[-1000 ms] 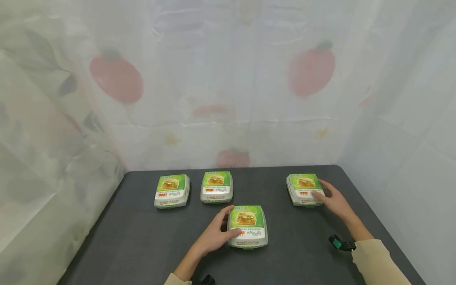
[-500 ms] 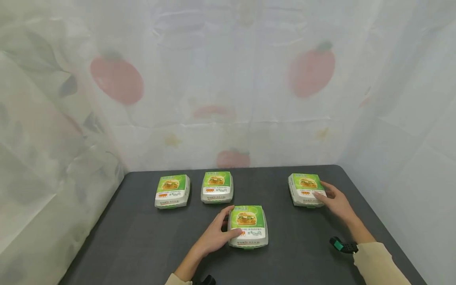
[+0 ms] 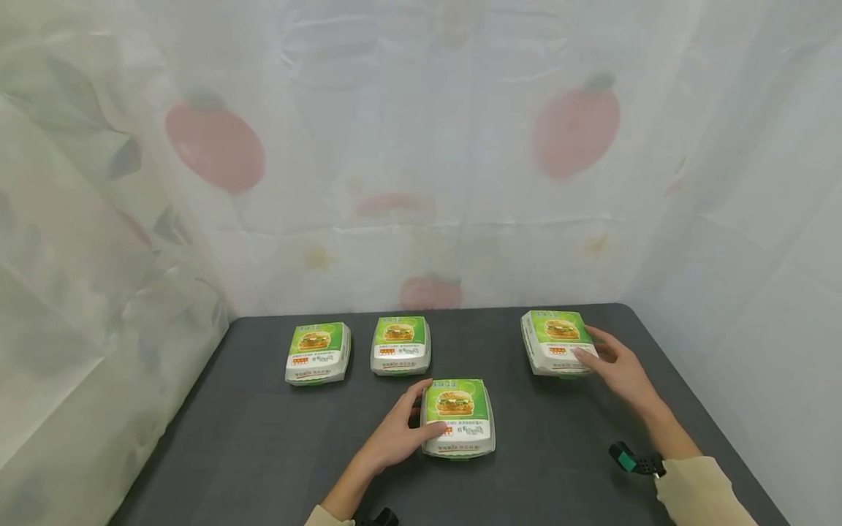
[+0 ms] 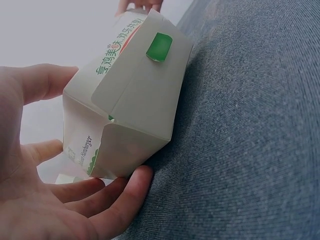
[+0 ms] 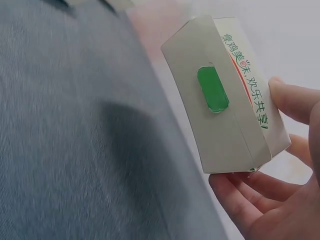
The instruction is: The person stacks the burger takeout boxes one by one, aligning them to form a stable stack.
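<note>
In the head view my left hand (image 3: 395,434) grips the left side of a burger box (image 3: 468,432), its thumb over the lid's edge. That green-and-white carton rests on the dark table. The left wrist view shows the box's front flap (image 4: 135,85) with a green tab, several fingers against its side near the tabletop. At the back right my right hand (image 3: 621,371) holds another burger box (image 3: 558,337) by its right side, thumb on the lid. In the right wrist view this box (image 5: 220,125) hangs above the table, its shadow apart from it.
Two more burger boxes, one at the far left (image 3: 319,353) and one beside it (image 3: 400,345), stand near the back of the dark table (image 3: 263,453). Pale printed curtains (image 3: 421,161) hang behind and along both sides.
My right hand first shifted its box slightly right, then raised it off the table and moved it a little left. The left hand and its box have stayed put.
</note>
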Motion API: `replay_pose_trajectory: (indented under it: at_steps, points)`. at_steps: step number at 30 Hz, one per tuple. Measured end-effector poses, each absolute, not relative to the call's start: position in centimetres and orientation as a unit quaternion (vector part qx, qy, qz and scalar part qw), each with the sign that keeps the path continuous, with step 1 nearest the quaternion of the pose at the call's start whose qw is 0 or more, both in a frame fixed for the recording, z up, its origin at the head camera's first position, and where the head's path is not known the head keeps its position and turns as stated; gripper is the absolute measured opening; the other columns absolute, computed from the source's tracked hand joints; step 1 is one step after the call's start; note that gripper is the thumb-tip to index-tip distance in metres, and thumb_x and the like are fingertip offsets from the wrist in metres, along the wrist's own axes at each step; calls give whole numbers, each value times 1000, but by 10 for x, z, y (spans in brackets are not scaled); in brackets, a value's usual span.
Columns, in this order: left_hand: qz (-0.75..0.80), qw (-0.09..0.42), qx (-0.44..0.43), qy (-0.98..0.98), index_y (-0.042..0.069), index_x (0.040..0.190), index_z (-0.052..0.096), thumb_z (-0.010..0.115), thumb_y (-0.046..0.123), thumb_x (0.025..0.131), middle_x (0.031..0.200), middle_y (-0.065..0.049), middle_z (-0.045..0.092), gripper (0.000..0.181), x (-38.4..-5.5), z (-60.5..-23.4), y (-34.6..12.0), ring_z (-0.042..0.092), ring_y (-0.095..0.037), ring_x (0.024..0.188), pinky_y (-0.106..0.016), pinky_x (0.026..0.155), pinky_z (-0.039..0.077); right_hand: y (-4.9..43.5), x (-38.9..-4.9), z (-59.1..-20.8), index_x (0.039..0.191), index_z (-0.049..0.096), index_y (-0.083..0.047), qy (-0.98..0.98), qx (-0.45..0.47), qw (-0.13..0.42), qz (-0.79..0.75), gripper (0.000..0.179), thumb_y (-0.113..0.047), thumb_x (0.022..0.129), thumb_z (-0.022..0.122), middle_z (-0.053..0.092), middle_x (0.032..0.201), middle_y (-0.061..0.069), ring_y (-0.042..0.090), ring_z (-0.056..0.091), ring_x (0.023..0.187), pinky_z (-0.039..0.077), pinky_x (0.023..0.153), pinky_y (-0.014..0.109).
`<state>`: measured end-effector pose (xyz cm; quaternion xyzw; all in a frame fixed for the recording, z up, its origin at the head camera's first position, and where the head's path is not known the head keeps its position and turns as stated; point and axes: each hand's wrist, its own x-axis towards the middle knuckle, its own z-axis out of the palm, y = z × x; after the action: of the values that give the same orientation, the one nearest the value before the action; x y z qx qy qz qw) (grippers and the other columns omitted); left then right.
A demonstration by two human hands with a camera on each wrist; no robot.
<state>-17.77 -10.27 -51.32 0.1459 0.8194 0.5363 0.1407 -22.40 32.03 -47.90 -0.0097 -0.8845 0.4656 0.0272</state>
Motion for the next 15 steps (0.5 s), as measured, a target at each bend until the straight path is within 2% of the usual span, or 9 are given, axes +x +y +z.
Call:
replay_pose_trajectory:
  at_steps: [7, 15]
  points:
    - [534, 140, 147, 821, 20, 159, 32, 72, 45, 94, 154, -18, 36, 81, -177, -514, -102, 50, -42, 129, -55, 90, 48, 303, -209, -459, 161, 30, -10, -876, 26, 38, 481, 75, -42, 102, 62, 49, 140, 31, 46, 55, 123, 48, 85, 41]
    - [532, 138, 148, 822, 19, 160, 31, 72, 45, 94, 154, -18, 36, 81, -179, -515, -102, 50, -41, 129, -56, 91, 47, 284, -197, -439, 160, 34, -13, -856, 69, 37, 511, 68, -32, 102, 65, 53, 138, 25, 40, 58, 121, 51, 86, 40]
